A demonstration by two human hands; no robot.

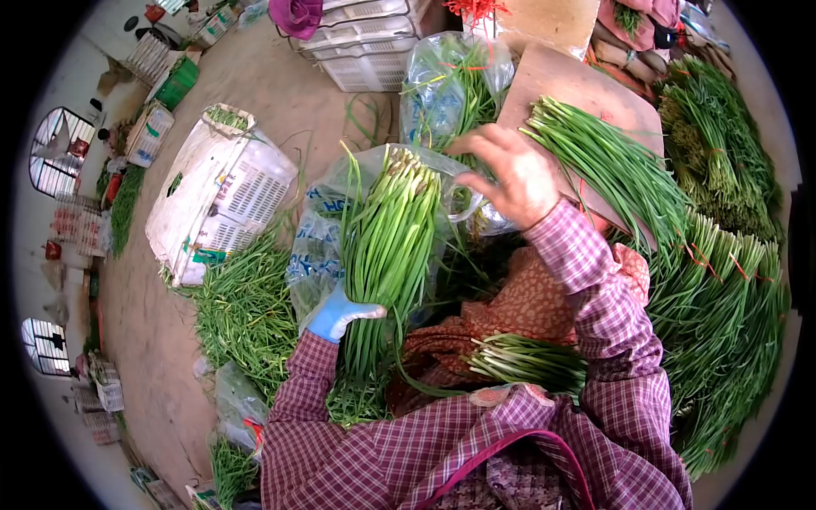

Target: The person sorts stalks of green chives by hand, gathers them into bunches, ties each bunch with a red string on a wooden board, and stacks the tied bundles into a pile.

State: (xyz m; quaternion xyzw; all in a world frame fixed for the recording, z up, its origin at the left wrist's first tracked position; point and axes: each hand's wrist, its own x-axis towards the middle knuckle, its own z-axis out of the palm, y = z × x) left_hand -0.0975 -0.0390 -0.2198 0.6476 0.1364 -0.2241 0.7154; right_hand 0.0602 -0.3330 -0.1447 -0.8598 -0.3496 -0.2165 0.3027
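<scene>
Item, serving as landmark: one held bundle [395,225] of long green leaves, pale ends pointing away from the wearer, lying over clear printed plastic [316,204]. Nearer than it, to its right: a small bundle [527,364] resting against patterned cloth [531,297]. At its near left edge: the left hand [342,314], blue-gloved, thumb laid across the leaves, other fingers hidden beneath, apparently gripping. Off its far right end: the right hand [514,177], ungloved and blurred, fingers spread and bent, nothing seen between them; whether they touch the plastic cannot be told. Hazards, as judged: leaves fanning apart, since no tie shows on the held bundle and one hand steadies it; stray leaves at its left edge bending or catching; thin plastic bunching or tearing should fingers snag its rim. Right of the held bundle: a brown, board-like surface [552,81] bearing a second bundle [612,161]; farther right, stacked bundles [722,323] with red ties. Left of it: a loose leaf heap [246,306], then a white crate [246,191]. Beyond it: a clear bag [450,85] containing leaves, then stacked crates [365,59]. Room: brown floor [280,81]; far left, a green tub [177,83] and barred windows [64,149] in a pale wall.
</scene>
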